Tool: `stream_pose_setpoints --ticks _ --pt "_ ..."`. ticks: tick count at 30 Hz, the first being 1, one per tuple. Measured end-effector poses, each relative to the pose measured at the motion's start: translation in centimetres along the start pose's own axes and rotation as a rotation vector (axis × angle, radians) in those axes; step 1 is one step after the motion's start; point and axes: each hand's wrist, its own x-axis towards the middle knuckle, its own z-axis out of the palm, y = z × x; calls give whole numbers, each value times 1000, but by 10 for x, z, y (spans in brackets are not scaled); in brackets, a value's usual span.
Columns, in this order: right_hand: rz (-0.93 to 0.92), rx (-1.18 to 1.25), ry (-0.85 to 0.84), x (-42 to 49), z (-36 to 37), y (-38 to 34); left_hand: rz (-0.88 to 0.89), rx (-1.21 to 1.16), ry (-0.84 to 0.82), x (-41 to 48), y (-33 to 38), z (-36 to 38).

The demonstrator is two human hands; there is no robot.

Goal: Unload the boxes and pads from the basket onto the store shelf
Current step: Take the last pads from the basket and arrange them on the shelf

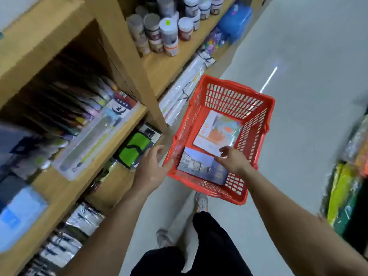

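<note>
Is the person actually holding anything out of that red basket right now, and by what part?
Not clearly. The right hand reaches into the basket, fingertips at the near edge of the white-and-orange pad, but a closed grip cannot be told. The left hand is open, holding nothing.

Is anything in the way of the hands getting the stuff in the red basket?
Nothing visible. The basket is open on top, the right hand already reaches the pad, and the left hand is at the rim.

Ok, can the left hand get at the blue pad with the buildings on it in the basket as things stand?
Probably yes. The left hand is open at the red basket's near-left rim, and the blue pad lies just inside, uncovered on that side. The right hand rests at the pad's far corner.
</note>
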Motion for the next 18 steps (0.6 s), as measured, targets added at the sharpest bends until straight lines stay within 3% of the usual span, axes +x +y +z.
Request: stream_pose_setpoints --ticks 6,9,13,18 --pt "-20 -81 -40 104 63 26 -28 -10 28 77 -34 68" --pt "-84 -192 -96 137 93 35 64 -8 -3 87 -54 87" --pt "-126 -423 -89 162 121 42 102 -45 9 91 -67 98" --pt "-125 -533 -53 166 134 47 134 -32 64 92 -65 98"
